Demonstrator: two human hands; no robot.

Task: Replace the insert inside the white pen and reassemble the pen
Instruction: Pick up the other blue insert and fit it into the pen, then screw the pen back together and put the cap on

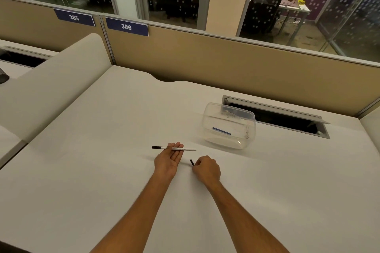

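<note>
Now the left hand (169,157) lies palm up, low over the desk (82,150). Its fingers (176,147) are straight and close together. The pen (173,148) lies flat across the fingertips, with nothing curled round it. The pen's black end sticks out past the fingers to the left. Its white end sticks out to the right, and it looks open there.

Next, the right hand (206,167) sits just to the right, knuckles up. Its fingers are curled in, and they pinch a small black cap (191,162) at their tips. The cap pokes up toward the pen but does not touch it.

Past the right fingers, farther back, is a clear tub (229,126). A thin blue stick (221,131) lies inside it. I think that is an insert, but I cannot tell if it is the new one or the old one.

So the pen looks taken apart at one end. I cannot see if an insert is inside the pen. If the swap is done, only putting the cap back on is left. If not, the swap comes first.

Both arms reach forward, almost straight, and the hands are close together.
</note>
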